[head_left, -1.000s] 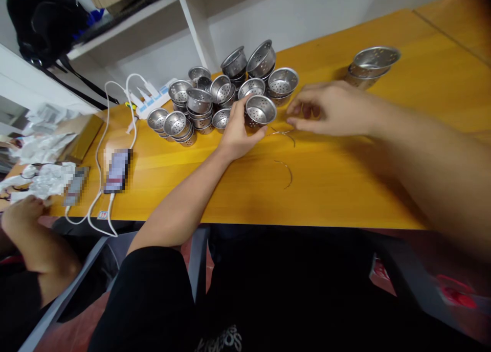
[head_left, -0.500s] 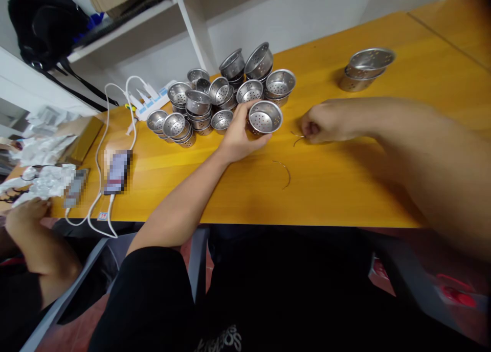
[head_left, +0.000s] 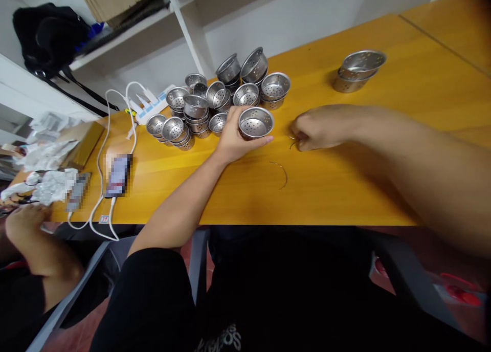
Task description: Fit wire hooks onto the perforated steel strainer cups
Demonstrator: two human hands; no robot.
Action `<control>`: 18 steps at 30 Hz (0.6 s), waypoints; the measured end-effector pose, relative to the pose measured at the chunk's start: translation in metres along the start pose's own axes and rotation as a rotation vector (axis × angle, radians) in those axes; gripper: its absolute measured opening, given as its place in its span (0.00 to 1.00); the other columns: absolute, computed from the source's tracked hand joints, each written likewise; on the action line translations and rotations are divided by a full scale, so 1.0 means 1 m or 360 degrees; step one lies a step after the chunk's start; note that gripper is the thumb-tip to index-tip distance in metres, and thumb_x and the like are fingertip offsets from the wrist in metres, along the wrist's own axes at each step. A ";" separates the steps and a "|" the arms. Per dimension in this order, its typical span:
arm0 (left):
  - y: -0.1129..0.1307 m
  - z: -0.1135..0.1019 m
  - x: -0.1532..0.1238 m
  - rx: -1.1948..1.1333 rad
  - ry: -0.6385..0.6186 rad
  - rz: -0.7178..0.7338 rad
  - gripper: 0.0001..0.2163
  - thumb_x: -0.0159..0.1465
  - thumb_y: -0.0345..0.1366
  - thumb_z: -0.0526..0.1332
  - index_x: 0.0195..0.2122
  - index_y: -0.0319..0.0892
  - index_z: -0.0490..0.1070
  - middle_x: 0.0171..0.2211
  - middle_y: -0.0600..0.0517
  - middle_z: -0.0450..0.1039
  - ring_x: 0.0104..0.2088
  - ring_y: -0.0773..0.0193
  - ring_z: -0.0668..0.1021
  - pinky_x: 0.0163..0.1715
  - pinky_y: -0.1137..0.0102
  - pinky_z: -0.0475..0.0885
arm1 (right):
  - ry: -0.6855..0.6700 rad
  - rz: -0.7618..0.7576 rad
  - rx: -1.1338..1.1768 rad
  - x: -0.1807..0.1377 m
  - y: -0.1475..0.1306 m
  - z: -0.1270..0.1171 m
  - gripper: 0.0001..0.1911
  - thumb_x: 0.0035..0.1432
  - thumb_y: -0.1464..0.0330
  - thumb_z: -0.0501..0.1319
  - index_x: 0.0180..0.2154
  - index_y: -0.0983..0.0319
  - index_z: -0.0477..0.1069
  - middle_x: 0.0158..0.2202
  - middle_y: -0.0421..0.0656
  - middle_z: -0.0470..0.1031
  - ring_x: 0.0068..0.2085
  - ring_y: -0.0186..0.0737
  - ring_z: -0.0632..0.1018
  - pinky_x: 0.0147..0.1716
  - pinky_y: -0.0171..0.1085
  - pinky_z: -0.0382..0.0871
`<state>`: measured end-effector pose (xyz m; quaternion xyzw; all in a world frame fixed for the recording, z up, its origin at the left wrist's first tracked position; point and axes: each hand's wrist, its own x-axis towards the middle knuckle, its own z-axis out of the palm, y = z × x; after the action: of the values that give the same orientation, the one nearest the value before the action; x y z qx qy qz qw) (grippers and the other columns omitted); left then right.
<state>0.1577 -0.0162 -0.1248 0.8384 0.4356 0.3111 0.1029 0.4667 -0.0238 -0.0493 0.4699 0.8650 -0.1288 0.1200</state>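
Observation:
My left hand (head_left: 233,137) is closed round a small perforated steel cup (head_left: 255,122), held just above the yellow table (head_left: 345,188) in front of a pile of several like cups (head_left: 215,99). To its right my right hand (head_left: 318,129) is closed in a pinch on a thin wire piece (head_left: 292,142) lying at the table surface. A second curved wire (head_left: 282,173) lies loose on the table nearer to me, below both hands.
Two stacked steel cups (head_left: 358,70) stand at the far right. A white power strip (head_left: 151,106), cables and a phone (head_left: 117,175) lie at the left. Crumpled wrappers (head_left: 49,183) and another person's hand (head_left: 23,224) are at the far left. Shelving rises behind.
My right hand closed from open fingers into a pinch on the wire and slid a little left. My left hand drew the cup slightly toward me.

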 end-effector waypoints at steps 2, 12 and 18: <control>0.000 0.000 0.000 -0.0007 0.0012 0.0006 0.44 0.76 0.56 0.83 0.87 0.58 0.67 0.78 0.39 0.75 0.84 0.33 0.77 0.88 0.32 0.77 | 0.0018 -0.0011 0.0023 0.000 0.000 0.000 0.16 0.74 0.65 0.78 0.34 0.56 0.76 0.39 0.47 0.83 0.35 0.46 0.74 0.39 0.46 0.62; 0.000 0.014 0.003 -0.0262 -0.0148 -0.0022 0.51 0.80 0.65 0.78 0.93 0.61 0.51 0.81 0.37 0.77 0.80 0.36 0.85 0.84 0.33 0.82 | 0.0505 -0.0075 0.0273 0.004 0.016 0.001 0.08 0.76 0.69 0.70 0.44 0.53 0.72 0.42 0.48 0.87 0.40 0.51 0.82 0.48 0.50 0.74; -0.022 0.026 0.008 -0.0735 0.0039 0.0099 0.54 0.77 0.63 0.81 0.93 0.58 0.52 0.77 0.39 0.79 0.79 0.37 0.85 0.87 0.33 0.78 | 0.0979 -0.0069 0.0423 0.015 0.036 0.017 0.17 0.78 0.70 0.67 0.63 0.57 0.86 0.50 0.53 0.94 0.49 0.60 0.93 0.59 0.57 0.88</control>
<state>0.1626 0.0061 -0.1515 0.8018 0.3279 0.4156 0.2772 0.4903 0.0009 -0.0745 0.4798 0.8461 -0.0952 -0.2116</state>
